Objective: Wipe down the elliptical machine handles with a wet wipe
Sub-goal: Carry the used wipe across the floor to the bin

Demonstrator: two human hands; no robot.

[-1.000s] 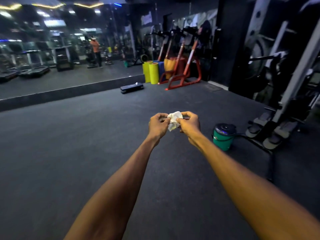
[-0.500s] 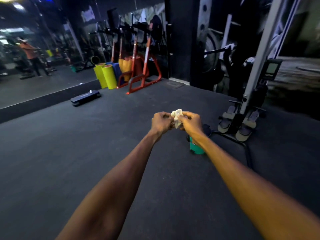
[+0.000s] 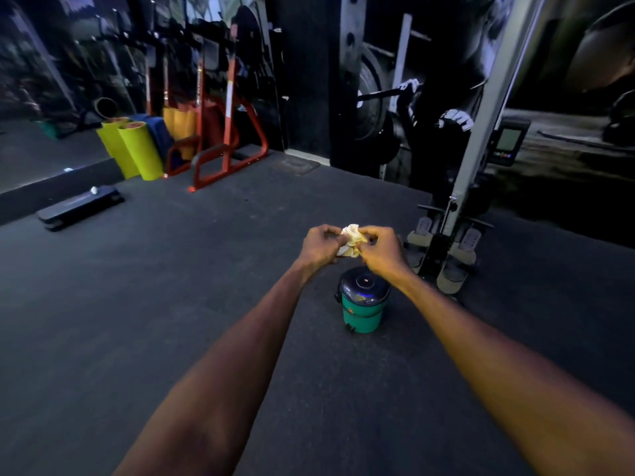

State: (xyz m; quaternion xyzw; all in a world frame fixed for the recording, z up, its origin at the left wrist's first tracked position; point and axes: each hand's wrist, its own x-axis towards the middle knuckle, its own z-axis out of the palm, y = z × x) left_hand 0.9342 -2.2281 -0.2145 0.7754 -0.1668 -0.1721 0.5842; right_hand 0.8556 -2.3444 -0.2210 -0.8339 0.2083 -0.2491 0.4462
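Left hand (image 3: 318, 247) and right hand (image 3: 379, 252) both pinch crumpled wet wipe (image 3: 352, 240). Green bin (image 3: 362, 312) stands on floor at 6 o'clock of the wipe.

Dim gym, dark rubber floor (image 3: 171, 304). Red-orange rack (image 3: 228, 132) stands at the back, rolled yellow mats (image 3: 141, 152) upright just beside it. A black step platform (image 3: 80, 207) lies left. Weightlifting mural (image 3: 395, 97) covers the far wall.

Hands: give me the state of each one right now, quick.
Left hand: closed, pinching the crumpled wipe.
Right hand: closed, pinching the same wipe from the other side.
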